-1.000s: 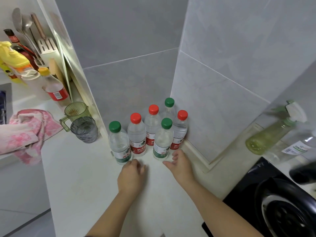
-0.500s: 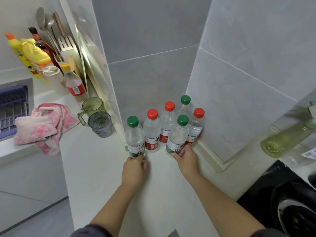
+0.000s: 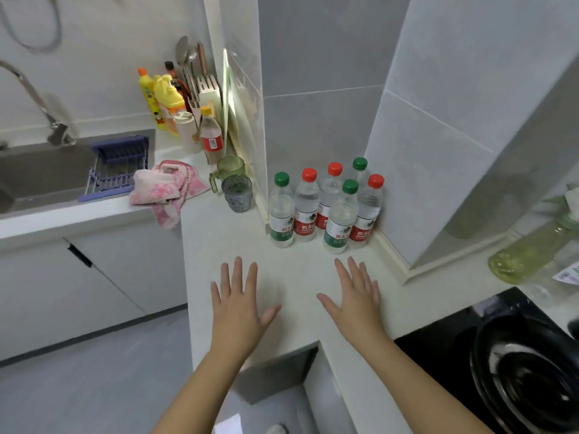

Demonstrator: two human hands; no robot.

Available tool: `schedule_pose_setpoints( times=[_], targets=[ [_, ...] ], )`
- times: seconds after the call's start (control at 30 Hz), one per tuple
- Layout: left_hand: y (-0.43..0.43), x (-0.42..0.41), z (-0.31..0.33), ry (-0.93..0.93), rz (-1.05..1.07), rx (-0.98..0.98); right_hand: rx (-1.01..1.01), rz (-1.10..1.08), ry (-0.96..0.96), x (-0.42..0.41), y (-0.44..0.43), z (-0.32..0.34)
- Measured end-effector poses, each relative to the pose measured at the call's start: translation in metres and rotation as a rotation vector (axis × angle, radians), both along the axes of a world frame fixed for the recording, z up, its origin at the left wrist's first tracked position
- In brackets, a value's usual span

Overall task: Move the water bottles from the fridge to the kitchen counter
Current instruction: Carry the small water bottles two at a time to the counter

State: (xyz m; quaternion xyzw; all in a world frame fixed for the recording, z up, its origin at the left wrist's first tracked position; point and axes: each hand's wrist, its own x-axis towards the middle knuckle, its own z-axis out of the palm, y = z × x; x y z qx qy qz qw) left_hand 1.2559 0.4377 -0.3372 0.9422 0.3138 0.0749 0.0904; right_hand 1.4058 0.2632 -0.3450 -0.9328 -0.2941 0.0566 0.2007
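Several clear water bottles with red or green caps stand upright in the tiled corner of the white kitchen counter (image 3: 300,277). The nearest are a green-capped bottle (image 3: 340,222) in front and another green-capped bottle (image 3: 281,214) at the left. My left hand (image 3: 239,303) is spread flat, palm down, over the counter a short way in front of them. My right hand (image 3: 355,296) is spread the same way beside it. Both hands hold nothing and touch no bottle. No fridge is in view.
Two cups (image 3: 236,192) stand left of the bottles, with a pink cloth (image 3: 169,187) at the sink's edge. Cleaning bottles and a utensil holder (image 3: 191,98) crowd the back left. A black stove with a pan (image 3: 517,368) lies at the right, a green spray bottle (image 3: 532,252) behind it.
Both hands have let go of the front bottles, drawn back toward me and spread open. The view has pulled back and swung left, showing the sink.
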Motion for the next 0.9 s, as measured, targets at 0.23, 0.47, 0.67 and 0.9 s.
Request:
schedule_pose_setpoints(
  times=[0.23,0.47,0.67,0.9],
  targets=[
    [-0.070,-0.107,0.049,-0.123,0.146,0.046,-0.001,0.264,-0.245,-0.085,-0.043,0.059],
    [-0.117,-0.197,0.083,-0.132,0.283,0.101,0.015,0.455,-0.305,-0.156,-0.046,0.086],
    [-0.131,-0.277,0.100,-0.163,0.539,0.128,0.098,0.681,-0.345,-0.218,-0.011,0.105],
    [-0.159,-0.389,0.096,-0.163,0.717,0.088,0.155,0.949,-0.375,-0.323,0.024,0.112]
  ],
)
